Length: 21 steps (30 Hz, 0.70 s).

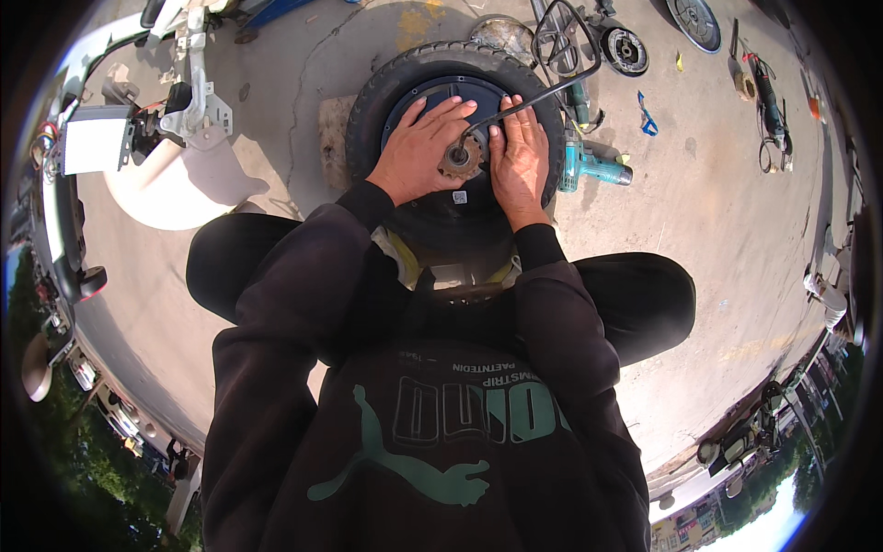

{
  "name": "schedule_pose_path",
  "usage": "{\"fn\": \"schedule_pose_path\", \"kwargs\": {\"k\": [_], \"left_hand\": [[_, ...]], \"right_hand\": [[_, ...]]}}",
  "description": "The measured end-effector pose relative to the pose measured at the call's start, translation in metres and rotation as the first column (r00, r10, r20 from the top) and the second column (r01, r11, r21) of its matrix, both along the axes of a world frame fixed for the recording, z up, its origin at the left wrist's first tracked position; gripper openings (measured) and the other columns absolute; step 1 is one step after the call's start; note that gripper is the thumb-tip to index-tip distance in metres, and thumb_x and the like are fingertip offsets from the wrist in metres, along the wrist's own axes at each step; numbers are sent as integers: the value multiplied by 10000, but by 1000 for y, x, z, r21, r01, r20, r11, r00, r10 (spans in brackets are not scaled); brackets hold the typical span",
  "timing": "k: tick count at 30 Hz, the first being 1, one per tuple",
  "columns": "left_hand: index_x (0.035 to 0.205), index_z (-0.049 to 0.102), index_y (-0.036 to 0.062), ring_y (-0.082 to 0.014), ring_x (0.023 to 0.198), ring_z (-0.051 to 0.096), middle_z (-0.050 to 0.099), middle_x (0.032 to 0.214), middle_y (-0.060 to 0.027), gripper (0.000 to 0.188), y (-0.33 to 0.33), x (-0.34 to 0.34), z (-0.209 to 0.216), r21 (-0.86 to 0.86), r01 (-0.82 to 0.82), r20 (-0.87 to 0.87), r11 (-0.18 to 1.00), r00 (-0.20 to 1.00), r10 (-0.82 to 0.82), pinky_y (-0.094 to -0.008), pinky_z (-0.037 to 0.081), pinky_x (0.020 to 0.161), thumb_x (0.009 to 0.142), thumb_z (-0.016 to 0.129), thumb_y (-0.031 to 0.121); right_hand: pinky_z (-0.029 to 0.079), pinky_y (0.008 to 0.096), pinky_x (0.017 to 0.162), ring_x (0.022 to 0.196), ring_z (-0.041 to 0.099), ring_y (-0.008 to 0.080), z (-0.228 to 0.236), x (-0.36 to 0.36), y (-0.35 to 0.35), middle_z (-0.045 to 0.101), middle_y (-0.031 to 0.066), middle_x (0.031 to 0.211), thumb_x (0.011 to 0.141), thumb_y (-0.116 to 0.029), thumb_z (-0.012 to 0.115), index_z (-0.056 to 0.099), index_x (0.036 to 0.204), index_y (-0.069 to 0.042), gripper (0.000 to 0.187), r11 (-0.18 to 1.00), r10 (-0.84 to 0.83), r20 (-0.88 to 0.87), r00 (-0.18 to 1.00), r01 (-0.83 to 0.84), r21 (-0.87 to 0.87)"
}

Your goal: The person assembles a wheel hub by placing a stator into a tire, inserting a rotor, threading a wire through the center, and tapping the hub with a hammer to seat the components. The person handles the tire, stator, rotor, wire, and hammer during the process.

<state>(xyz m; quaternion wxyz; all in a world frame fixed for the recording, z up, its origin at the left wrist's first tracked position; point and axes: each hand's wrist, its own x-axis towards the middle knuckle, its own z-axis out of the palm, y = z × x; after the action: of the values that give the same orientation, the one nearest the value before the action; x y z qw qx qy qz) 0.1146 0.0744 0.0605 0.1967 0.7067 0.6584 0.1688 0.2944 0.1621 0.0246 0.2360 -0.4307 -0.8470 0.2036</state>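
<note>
A wheel with a black tire (368, 101) and a dark hub motor cover (478, 207) lies flat on the ground between my knees. My left hand (418, 152) rests on the left of the cover, fingers stretched toward the far side. On the right side lies my right hand (521, 166), its fingers extended and close together. Between them sits a rusty round piece (463, 161) at the hub's centre. A thick black cable (529, 99) rises from there and loops off to the upper right. Neither hand grasps anything visible. The cover beneath my palms is hidden.
Right of the tire lies a teal cordless drill (600, 169). A round brake part (624, 51), a blue strap (648, 115) and a corded power tool (771, 106) lie farther right. A wooden block (337, 138) touches the tire's left. A partly dismantled scooter (189, 106) stands left.
</note>
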Motion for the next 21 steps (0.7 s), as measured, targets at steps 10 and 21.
{"fn": "schedule_pose_path", "kwargs": {"k": [10, 21], "left_hand": [[1523, 478, 113, -244, 1545, 327, 345, 1675, -39, 903, -16, -16, 7, 98, 49, -111, 994, 993, -38, -481, 312, 1245, 778, 857, 455], [1597, 364, 163, -375, 1485, 397, 384, 1631, -157, 851, -66, -28, -5, -128, -396, 41, 909, 914, 404, -487, 428, 1161, 885, 786, 360]], "right_hand": [[433, 456, 1139, 1357, 550, 402, -4, 2, 17, 631, 216, 1403, 1037, -161, 584, 649, 1350, -17, 351, 996, 86, -116, 990, -83, 29], [231, 471, 1268, 1550, 262, 397, 29, 4, -39, 391, 263, 1594, 776, -263, 803, 357, 1566, 27, 952, 955, 210, -43, 977, -214, -207]]}}
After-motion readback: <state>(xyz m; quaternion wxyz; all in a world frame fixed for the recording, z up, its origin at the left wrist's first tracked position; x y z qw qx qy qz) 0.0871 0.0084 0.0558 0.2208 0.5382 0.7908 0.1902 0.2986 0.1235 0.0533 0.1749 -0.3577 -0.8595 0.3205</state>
